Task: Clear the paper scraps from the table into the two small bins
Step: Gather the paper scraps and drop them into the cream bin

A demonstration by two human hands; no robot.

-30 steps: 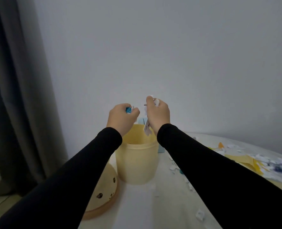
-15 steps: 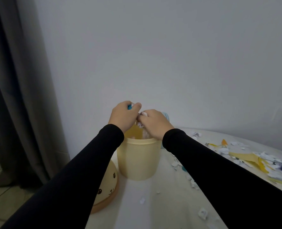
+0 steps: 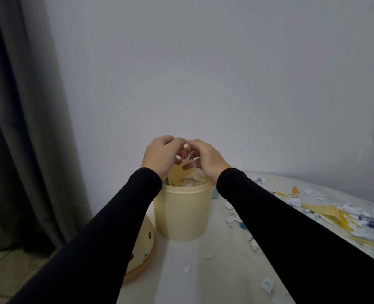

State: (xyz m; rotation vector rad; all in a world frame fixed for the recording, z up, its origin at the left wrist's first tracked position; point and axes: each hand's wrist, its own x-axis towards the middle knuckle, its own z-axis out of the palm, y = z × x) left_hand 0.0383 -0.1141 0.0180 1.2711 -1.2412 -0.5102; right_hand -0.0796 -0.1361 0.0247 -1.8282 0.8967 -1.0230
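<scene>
Left hand (image 3: 159, 155): hung over the bin's mouth, fingers curled inward toward the other hand; a white scrap (image 3: 185, 159) sat between the two sets of fingertips, and which hand truly had it could not be told.
Right hand (image 3: 205, 160): right alongside, fingers bent down into the opening, white bits showing under its fingers; whether it gripped them or was letting go, hard to say.
Bin (image 3: 181, 212): pale yellow, upright on the table directly beneath both hands, paper already heaped inside near the rim.
Second bin (image 3: 215, 194): only a sliver of blue showed behind the yellow one, just beside it.
Lid (image 3: 141, 257): a domed yellow piece with dark dots, lying at the table's left edge by the bin.
Scraps (image 3: 326, 210): a big drift of white and yellow paper well off to the right; loose bits trailed toward the near edge.
Table (image 3: 203, 279): pale and round-edged.
Doing it well: by my read, the hands should stay inside the rim line, rub the fingers apart so clinging bits fall in, and open low, not high.
Count: two hands, one yellow bin, one blue sliver, one lid; scraps too many to count, dozens by my guess.
</scene>
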